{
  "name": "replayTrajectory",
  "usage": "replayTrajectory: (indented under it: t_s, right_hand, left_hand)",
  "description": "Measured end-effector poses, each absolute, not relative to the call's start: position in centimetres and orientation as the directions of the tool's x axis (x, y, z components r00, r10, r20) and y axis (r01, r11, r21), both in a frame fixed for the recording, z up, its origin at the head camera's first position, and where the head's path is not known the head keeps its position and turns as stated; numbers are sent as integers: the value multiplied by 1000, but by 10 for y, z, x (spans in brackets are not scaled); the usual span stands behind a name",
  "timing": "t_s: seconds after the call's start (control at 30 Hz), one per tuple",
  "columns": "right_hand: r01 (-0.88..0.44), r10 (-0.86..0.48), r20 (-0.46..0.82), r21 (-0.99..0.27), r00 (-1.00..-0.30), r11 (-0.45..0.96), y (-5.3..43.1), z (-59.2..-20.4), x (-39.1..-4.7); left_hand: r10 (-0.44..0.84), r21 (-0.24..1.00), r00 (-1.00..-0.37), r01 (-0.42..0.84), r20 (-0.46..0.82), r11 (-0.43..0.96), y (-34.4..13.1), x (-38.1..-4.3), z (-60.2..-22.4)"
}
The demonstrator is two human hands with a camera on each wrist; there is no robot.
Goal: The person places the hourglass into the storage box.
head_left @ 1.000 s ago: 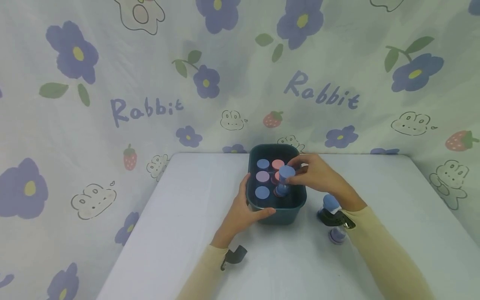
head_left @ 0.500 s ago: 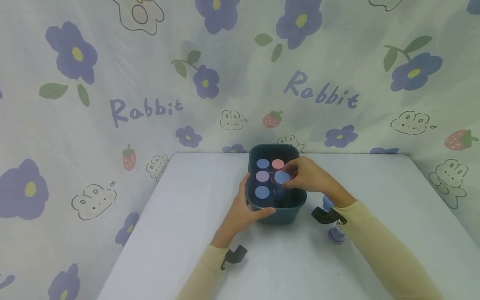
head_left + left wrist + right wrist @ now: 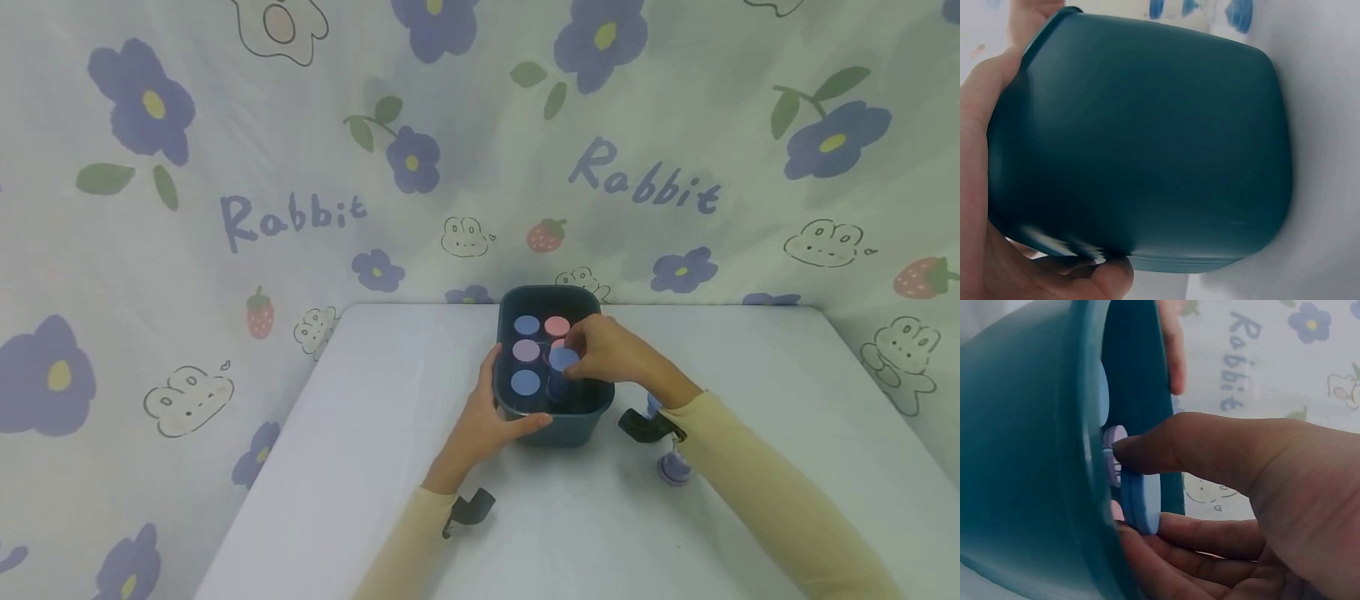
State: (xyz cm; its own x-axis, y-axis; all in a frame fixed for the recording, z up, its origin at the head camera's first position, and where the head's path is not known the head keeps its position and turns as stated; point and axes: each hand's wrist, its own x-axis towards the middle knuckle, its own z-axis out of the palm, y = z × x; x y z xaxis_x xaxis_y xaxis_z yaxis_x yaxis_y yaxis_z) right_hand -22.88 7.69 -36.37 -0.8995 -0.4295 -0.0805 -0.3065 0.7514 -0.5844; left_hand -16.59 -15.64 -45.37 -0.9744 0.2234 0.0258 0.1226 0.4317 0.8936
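Note:
In the head view my left hand [image 3: 480,423] holds the dark teal plastic bin [image 3: 558,430], fingers along its left wall and thumb across the near rim. My right hand [image 3: 617,352] reaches over the right rim. Between thumb and fingers it pinches a small blue round-topped piece [image 3: 563,360], low inside the near right part of the bin. The right wrist view shows the thumb on the edge of this piece's thick blue disc [image 3: 1144,503]. Beside it stand similar pieces in two rows, with blue [image 3: 526,382], lilac [image 3: 526,351] and pink [image 3: 557,326] tops.
Right of the bin, a purple piece [image 3: 675,469] stands on the white table [image 3: 360,400]. Another blue-topped piece [image 3: 654,405] is partly hidden behind the right wrist's black camera mount [image 3: 647,425]. A printed cloth [image 3: 405,225] hangs right behind the table's far edge.
My right hand has lowered the blue piece into the bin, moving it slightly left and down to the near end of the right row. The left hand stays on the bin.

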Motion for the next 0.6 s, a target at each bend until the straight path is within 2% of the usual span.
replayTrajectory:
  t_s: [0.33, 0.6]
  right_hand:
    - [-286, -425, -173, -516, -888, 807, 68, -366, -232]
    - [-294, -425, -179, -489, -887, 821, 63, -369, -231]
  left_hand:
    - [217, 896, -976, 116, 22, 429, -156, -167, -455]
    - [217, 894, -976, 123, 30, 431, -156, -167, -454]
